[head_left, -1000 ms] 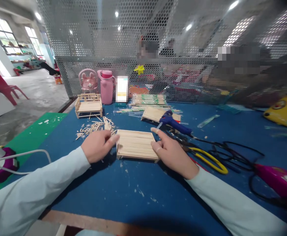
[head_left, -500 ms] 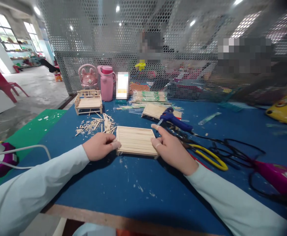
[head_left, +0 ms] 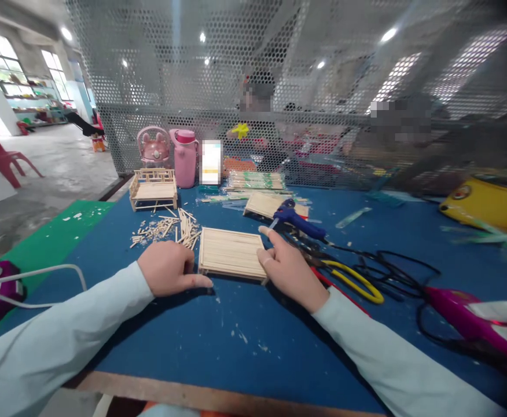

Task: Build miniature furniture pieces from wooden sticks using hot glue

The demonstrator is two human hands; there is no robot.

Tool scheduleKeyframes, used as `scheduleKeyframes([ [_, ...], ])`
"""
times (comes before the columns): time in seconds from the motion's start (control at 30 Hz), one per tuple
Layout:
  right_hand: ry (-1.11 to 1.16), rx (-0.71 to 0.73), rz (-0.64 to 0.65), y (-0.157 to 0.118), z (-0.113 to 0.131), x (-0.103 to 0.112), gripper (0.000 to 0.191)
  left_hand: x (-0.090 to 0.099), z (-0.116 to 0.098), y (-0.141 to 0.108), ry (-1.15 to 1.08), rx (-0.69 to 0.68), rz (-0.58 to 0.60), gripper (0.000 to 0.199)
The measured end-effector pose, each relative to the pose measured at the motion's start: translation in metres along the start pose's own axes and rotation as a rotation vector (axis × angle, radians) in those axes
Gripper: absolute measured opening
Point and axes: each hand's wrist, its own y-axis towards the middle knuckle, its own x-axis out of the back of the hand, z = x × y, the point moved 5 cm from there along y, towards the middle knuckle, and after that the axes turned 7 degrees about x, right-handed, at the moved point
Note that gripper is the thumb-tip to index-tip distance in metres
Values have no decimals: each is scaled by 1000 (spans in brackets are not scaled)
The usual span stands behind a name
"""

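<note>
A small rectangular platform of pale wooden sticks [head_left: 231,253], on short legs, stands on the blue table in front of me. My left hand [head_left: 169,269] is at its left end, thumb stretched out below the front corner and the other fingers bent. The thumb is apart from the platform; whether the bent fingers touch it I cannot tell. My right hand [head_left: 290,269] grips the right end between thumb and fingers, the index finger pointing forward. Behind that hand lies a blue glue gun [head_left: 299,220]. Cut sticks and scraps [head_left: 186,229] are heaped beyond the left hand.
A miniature stick bench [head_left: 153,191] and a pink bottle [head_left: 185,159] stand at the back left. Another stick platform [head_left: 264,205] sits behind the glue gun. Yellow-handled pliers [head_left: 357,281] and black cables lie right. A perforated metal screen [head_left: 219,87] rises behind the table.
My left thumb has come off the platform's front left corner and straightened below it. The right hand still holds the right end. The whole view has shifted slightly.
</note>
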Motion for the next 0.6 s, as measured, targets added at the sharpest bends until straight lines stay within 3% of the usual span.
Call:
scheduleKeyframes([
  [0.3, -19, 24, 0, 1, 1, 1, 51, -16, -8, -1, 14, 29, 1, 29],
  [0.6, 3, 5, -10, 1, -1, 2, 51, 0, -5, -8, 37, 48, 55, 18],
])
